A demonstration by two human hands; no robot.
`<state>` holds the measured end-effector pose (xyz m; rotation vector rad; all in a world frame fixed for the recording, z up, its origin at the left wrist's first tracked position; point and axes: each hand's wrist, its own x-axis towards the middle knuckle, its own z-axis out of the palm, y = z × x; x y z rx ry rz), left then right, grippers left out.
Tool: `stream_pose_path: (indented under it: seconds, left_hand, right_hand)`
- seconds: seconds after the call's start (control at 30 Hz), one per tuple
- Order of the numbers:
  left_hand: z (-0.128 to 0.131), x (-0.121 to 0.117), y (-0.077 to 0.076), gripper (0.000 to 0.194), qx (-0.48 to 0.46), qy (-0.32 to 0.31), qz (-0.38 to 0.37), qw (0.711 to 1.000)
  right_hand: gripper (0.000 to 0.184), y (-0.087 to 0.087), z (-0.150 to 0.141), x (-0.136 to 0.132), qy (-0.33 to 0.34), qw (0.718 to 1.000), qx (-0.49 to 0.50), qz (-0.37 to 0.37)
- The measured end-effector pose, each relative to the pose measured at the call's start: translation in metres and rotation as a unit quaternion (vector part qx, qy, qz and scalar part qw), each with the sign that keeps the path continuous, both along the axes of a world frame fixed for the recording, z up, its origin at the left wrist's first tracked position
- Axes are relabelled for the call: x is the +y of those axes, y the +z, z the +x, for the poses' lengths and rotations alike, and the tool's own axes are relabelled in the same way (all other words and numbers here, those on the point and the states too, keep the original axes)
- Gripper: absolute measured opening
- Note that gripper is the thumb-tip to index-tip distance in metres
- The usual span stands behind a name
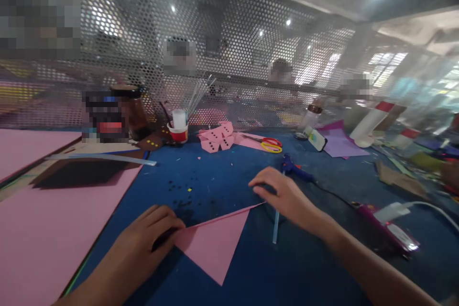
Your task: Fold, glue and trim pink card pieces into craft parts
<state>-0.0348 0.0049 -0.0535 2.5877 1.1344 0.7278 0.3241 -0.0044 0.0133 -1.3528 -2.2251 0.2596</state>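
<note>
My left hand is closed on the left corner of a pink paper triangle, with the thumb below and the fingers above. The triangle hangs point-down toward me, its upper edge folded into a narrow strip. At its thin right tip, my right hand hovers with thumb and forefinger curved and slightly apart, nothing visible between them. Whether the lower part of that hand touches the tip cannot be made out. Just behind the right hand lies a blue hot glue gun, and a clear glue stick shows below the hand.
Pink sheets and a black piece cover the left. Further back are a dotted pink paper cutout, scissors and a red-white cup. A purple power strip with cables lies right. A perforated metal screen rises behind.
</note>
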Motion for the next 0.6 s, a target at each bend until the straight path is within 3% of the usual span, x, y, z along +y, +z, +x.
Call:
stream_pose_path:
  seconds: [0.07, 0.13, 0.37, 0.6]
  left_hand:
    - [0.001, -0.002, 0.002, 0.017, 0.005, 0.004, -0.012, 1.000]
    - [0.001, -0.003, 0.004, 0.017, 0.006, 0.003, -0.022, 1.000]
    - [0.002, -0.004, 0.005, 0.019, 0.014, 0.005, -0.039, 0.999]
    - [0.002, -0.006, 0.006, 0.022, 0.003, -0.002, -0.017, 1.000]
  right_hand:
    - [0.015, -0.001, -0.024, -0.010, 0.089, 0.996, 0.005, 0.001]
    - [0.014, -0.005, -0.038, -0.016, 0.120, 0.992, -0.024, -0.018]
    - [0.015, -0.026, -0.035, -0.015, 0.114, 0.992, -0.055, -0.006]
    - [0.017, -0.030, -0.038, -0.013, 0.133, 0.981, -0.132, 0.052]
